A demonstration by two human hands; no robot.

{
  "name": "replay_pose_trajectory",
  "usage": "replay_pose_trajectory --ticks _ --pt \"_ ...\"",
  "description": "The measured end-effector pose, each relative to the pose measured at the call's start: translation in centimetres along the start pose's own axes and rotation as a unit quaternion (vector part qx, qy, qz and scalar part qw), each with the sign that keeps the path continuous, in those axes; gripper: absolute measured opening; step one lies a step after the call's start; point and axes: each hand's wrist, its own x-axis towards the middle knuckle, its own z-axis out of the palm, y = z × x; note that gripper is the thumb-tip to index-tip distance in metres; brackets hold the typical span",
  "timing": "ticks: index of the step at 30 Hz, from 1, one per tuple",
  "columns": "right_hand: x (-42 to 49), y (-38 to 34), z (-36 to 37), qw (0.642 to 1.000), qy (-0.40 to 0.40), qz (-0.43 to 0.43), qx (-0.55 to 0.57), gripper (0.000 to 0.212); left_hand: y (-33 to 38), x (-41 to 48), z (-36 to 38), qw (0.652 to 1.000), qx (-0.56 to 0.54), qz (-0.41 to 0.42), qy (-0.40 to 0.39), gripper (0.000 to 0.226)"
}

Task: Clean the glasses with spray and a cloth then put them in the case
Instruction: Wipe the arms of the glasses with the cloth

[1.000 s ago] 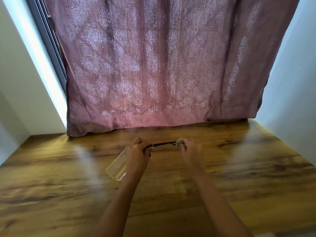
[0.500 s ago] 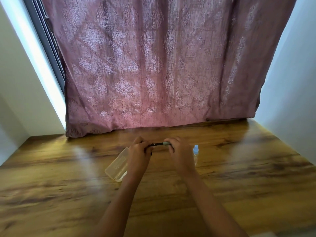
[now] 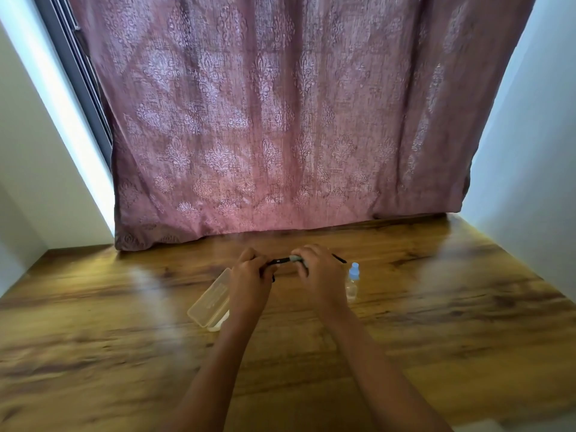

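Over the wooden table, our left hand grips one end of the black glasses. Our right hand pinches a grey cloth around them. The translucent case lies beside our left wrist, and the spray bottle stands just right of our right hand.

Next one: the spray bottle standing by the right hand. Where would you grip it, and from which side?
Wrap the spray bottle round its clear body, below the blue cap, coming from its right side. It stands upright and slim on the table, so a sideways wrap is likely steadiest. The right hand, pinching the cloth on the glasses, crowds its left.
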Motion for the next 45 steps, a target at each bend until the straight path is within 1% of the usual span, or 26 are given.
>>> replay_pose_trajectory --ticks 2,5,7,10,13,16,17,19,20,22,25,27,28,31,32,34,36,38,40,42,43,45 --pt "0.0 -0.4 0.3 1.000 -0.003 -0.015 -0.010 0.023 -0.1 0.1 0.0 1.000 -0.004 0.003 0.002 0.010" --pt "0.1 0.7 0.0 1.000 -0.005 0.004 0.000 0.024 -0.2 0.2 -0.3 1.000 -0.015 0.007 0.003 0.012" --pt "0.2 2.0 -0.5 1.000 0.004 0.028 0.006 0.022 -0.5 0.2 -0.4 1.000 -0.024 0.008 0.006 0.010" --pt "0.1 4.0 -1.4 0.996 0.009 0.088 0.014 0.016 -0.9 0.4 -0.8 1.000 -0.022 -0.002 0.014 0.008" --pt "0.0 4.6 -1.9 0.991 0.007 0.131 0.038 0.014 -1.1 0.9 -1.1 1.000 -0.014 -0.004 0.013 0.011" --pt "-0.2 4.6 -2.1 0.981 0.030 0.176 0.074 0.016 -1.3 1.5 -1.6 1.000 -0.013 -0.020 0.006 0.013" --pt "-0.4 4.7 -2.0 0.973 0.040 0.203 0.101 0.018 -1.4 1.8 -1.8 1.000 -0.011 -0.026 0.004 0.014" --pt "-0.7 5.2 -1.8 0.945 0.046 0.270 0.177 0.019 -1.6 2.5 -2.5 0.999 0.003 -0.034 0.004 0.016" --pt "-1.0 5.5 -1.6 0.929 0.040 0.303 0.210 0.018 -1.7 2.8 -2.9 0.999 0.007 -0.041 0.004 0.016" --pt "-1.6 6.1 -1.0 0.903 0.008 0.355 0.241 0.017 -1.9 3.4 -3.7 0.998 -0.004 -0.068 -0.006 0.014" --pt "-2.3 6.8 -0.4 0.882 -0.041 0.387 0.265 0.016 -2.2 4.1 -4.8 0.986 -0.076 -0.142 -0.042 0.008" --pt "-2.4 6.9 -0.4 0.866 -0.067 0.398 0.296 0.016 -2.5 4.5 -5.3 0.965 -0.158 -0.199 -0.070 0.005" --pt "-2.3 6.9 -0.5 0.860 -0.080 0.396 0.313 0.020 -2.6 4.7 -5.6 0.950 -0.197 -0.227 -0.087 0.003" --pt "-1.8 6.7 -0.9 0.855 -0.129 0.371 0.337 0.036 -2.9 4.9 -6.3 0.903 -0.278 -0.288 -0.154 0.010" --pt "-1.6 6.7 -1.1 0.858 -0.141 0.355 0.342 0.037 -3.0 5.0 -6.5 0.890 -0.290 -0.304 -0.180 0.010" --pt "-1.1 6.4 -1.7 0.870 -0.162 0.312 0.346 0.033 -3.2 5.0 -6.7 0.861 -0.300 -0.346 -0.223 0.007" --pt "-0.7 6.1 -2.3 0.885 -0.174 0.265 0.341 0.033 -3.7 5.1 -6.7 0.832 -0.319 -0.388 -0.235 0.006" --pt "-0.5 5.8 -2.8 0.898 -0.170 0.229 0.335 0.034 -4.1 5.1 -6.5 0.812 -0.348 -0.411 -0.226 0.007" --pt "-0.6 5.5 -3.1 0.908 -0.169 0.208 0.323 0.037 -4.3 5.2 -6.2 0.804 -0.358 -0.426 -0.209 0.009" --pt "-0.6 5.0 -3.3 0.913 -0.161 0.193 0.322 0.040 -4.3 5.2 -5.8 0.811 -0.346 -0.431 -0.191 0.012" --pt "-0.5 4.7 -3.4 0.914 -0.153 0.186 0.326 0.042 -4.3 5.1 -5.5 0.821 -0.330 -0.431 -0.176 0.014" --pt "-0.1 3.8 -3.4 0.913 -0.138 0.180 0.339 0.042 -4.4 5.0 -4.9 0.853 -0.280 -0.417 -0.140 0.017"
